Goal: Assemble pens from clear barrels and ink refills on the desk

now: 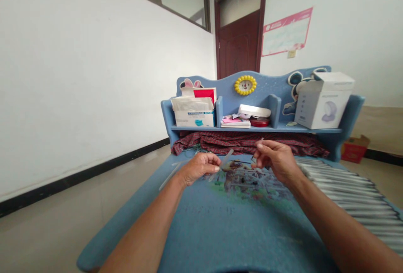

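Observation:
My left hand (pixel 201 167) is closed in a pinch above the blue table (pixel 214 231). A narrow translucent strip (pixel 227 158) slants up past its fingertips and seems held there. Higher and to the right, my right hand (pixel 273 156) is also pinched; a small pale tip pokes above its fingers, and the rest of what it holds is hidden. More clear strips (pixel 170 177) lie on the table left of my left hand. Small dark pieces (pixel 255 183) sit on the worn printed picture between the hands.
Long pale rods with dark ends (pixel 352 199) lie in a row at right. Behind is a blue shelf (pixel 277 129) with a mask box (pixel 195 117), a red round tin (pixel 260 122) and a white carton (pixel 324 101). Checked cloth (pixel 220 142) is bunched under it.

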`<action>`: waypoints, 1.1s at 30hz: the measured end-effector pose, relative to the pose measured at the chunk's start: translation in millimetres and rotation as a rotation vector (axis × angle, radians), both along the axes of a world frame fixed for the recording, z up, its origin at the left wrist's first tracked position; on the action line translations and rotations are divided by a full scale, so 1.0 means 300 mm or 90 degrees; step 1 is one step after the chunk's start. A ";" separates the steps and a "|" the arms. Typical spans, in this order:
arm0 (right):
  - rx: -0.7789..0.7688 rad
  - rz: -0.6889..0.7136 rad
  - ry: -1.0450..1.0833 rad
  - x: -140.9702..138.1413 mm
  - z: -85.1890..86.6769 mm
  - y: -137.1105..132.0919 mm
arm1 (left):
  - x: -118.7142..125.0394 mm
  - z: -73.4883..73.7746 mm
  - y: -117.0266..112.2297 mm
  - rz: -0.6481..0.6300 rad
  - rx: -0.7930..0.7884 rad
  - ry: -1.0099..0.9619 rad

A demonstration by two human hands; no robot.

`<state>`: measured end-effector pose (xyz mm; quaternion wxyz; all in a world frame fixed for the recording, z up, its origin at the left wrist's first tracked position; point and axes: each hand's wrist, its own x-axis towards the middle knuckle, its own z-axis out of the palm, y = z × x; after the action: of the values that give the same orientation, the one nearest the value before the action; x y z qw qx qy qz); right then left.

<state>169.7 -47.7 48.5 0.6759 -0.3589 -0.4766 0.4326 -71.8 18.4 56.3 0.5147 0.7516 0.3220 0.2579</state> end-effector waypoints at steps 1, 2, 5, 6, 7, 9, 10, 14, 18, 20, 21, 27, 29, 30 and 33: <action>0.005 -0.014 0.011 0.004 0.001 -0.001 | 0.001 -0.001 0.000 -0.003 0.001 0.010; 0.007 -0.027 0.025 0.009 0.003 -0.003 | 0.001 -0.003 0.001 -0.007 0.000 0.018; 0.004 -0.043 0.066 0.024 0.007 -0.007 | 0.002 -0.008 0.000 -0.023 -0.005 0.032; 0.002 -0.044 0.076 0.029 0.009 -0.008 | 0.003 -0.010 0.000 -0.028 -0.006 0.035; 0.002 -0.045 0.085 0.033 0.010 -0.009 | 0.004 -0.011 -0.002 -0.032 -0.007 0.037; 0.008 -0.047 0.098 0.039 0.012 -0.008 | 0.007 -0.013 -0.004 -0.037 -0.005 0.041; 0.012 -0.049 0.105 0.041 0.012 -0.008 | 0.008 -0.014 -0.005 -0.041 -0.004 0.043; 0.017 -0.046 0.131 0.052 0.012 -0.003 | 0.013 -0.015 -0.009 -0.056 0.002 0.053; 0.020 -0.035 0.143 0.062 0.008 0.002 | 0.016 -0.014 -0.010 -0.065 0.006 0.063; 0.017 -0.032 0.137 0.061 0.005 0.003 | 0.017 -0.014 -0.011 -0.068 0.008 0.068; 0.016 -0.029 0.134 0.058 0.004 0.003 | 0.018 -0.014 -0.011 -0.069 0.009 0.072; 0.015 0.011 0.133 0.031 -0.005 0.005 | 0.024 -0.015 -0.015 -0.077 0.015 0.073; 0.010 0.024 0.140 0.023 -0.008 0.003 | 0.026 -0.015 -0.017 -0.082 0.008 0.067; 0.007 0.031 0.145 0.019 -0.009 0.002 | 0.027 -0.015 -0.018 -0.083 0.004 0.062; -0.005 0.057 0.156 0.004 -0.011 -0.001 | 0.031 -0.012 -0.022 -0.087 -0.001 0.051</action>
<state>170.8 -48.1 45.1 0.7077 -0.2841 -0.4046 0.5047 -62.6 11.9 52.7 0.5183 0.7811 0.2906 0.1921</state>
